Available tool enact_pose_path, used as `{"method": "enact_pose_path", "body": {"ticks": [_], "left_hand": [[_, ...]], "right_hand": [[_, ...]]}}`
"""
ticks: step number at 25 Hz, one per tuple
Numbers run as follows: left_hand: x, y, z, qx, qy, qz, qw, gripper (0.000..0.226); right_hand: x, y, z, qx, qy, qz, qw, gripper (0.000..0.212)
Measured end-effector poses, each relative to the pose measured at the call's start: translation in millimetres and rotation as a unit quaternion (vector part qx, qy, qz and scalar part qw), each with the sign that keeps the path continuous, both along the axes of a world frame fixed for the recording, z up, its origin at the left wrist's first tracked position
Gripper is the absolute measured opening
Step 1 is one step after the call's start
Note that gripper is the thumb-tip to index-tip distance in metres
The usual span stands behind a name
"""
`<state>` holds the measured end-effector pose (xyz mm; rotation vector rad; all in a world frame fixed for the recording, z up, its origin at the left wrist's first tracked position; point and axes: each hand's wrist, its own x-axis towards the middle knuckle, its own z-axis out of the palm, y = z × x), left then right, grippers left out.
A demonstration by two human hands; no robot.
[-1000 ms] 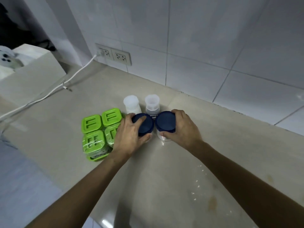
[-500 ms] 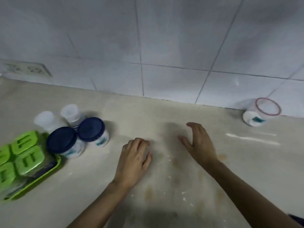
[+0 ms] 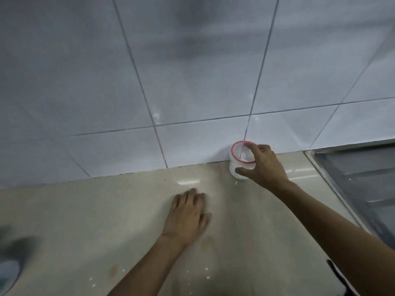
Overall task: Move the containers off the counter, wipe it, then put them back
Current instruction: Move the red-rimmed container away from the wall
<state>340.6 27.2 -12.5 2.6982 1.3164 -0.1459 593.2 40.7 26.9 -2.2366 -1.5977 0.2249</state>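
The right hand (image 3: 263,165) gripped the red-rimmed jar (image 3: 240,165) by the wall, beyond the open left hand (image 3: 186,214) lying flat on the counter (image 3: 85,221); a loose fingertip hold risked tipping it.

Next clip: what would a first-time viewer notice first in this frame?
The right hand reaching to the back of the counter, fingers curled around a clear red-rimmed container that stands against the tiled wall. Nearer the camera, the left hand lies flat and empty on the counter, with brownish stains and white specks scattered in front.
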Motion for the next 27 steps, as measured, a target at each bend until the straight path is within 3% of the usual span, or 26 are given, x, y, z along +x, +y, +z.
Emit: {"method": "enact_pose_path", "body": {"ticks": [4,7,12,20,27], "left_hand": [[12.6,3.5,-6.0,0.008,0.025,0.016,1.000,0.070],[4.5,4.3,-5.0,-0.011,-0.011,0.010,1.000,0.075],[-49.0,-15.5,2.5,0.053,-0.125,0.077,0.988,0.035],[-266.2,-104.5,6.3,0.041,-0.084,0.273,0.958,0.031],[-398.8,-172.3,0.2,0.058,-0.092,0.348,0.931,0.025]], "right_hand": [[8.9,8.2,-20.7,0.049,0.029,0.024,0.998,0.082],[1.2,4.2,-20.8,0.071,0.053,0.007,0.996,0.081],[-53.4,-13.9,-3.8,0.107,0.064,0.073,0.990,0.079],[-278.5,-53.6,2.5,0.036,0.110,0.308,0.944,0.081],[-453.8,-85.6,-6.9,0.023,0.157,0.366,0.917,0.079]]}}
